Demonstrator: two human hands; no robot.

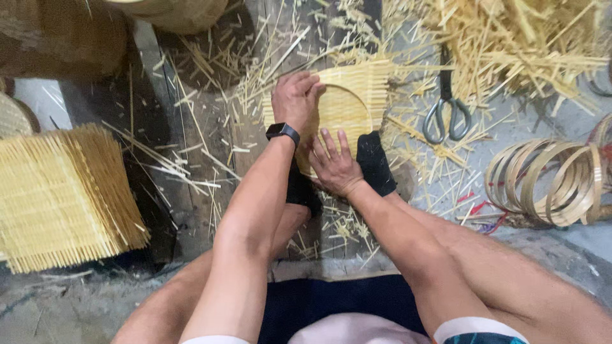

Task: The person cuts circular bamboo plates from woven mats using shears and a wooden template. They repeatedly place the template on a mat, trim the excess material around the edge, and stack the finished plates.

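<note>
Centre of frame, upper half: the woven bamboo mat (357, 95) lies flat on the dark plank floor (197, 127), a round ring pressed onto it.

Your left hand (294, 99), black watch (282, 132) on the wrist, sits on the mat's left edge with fingers curled down over the slats. It looks like a press more than a grasp; whether anything is pinched underneath, you cannot tell from here.

Your right hand (333, 164) lies flat at the mat's lower edge, fingers spread and straight, holding nothing, palm bearing down.

Both feet in black socks (375, 162) flank the near edge, likely pinning the piece so it won't slide.

Upper right of frame: scissors (447, 108) lie just right of the mat, handles toward you, within reach. Behind them, a loose heap of bamboo offcuts (523, 44).

Right edge: a cluster of bamboo hoops (554, 181) stands on edge, well apart from the mat.

Left of frame: a stack of finished square mats (64, 197), kept away from the trimmings.
</note>
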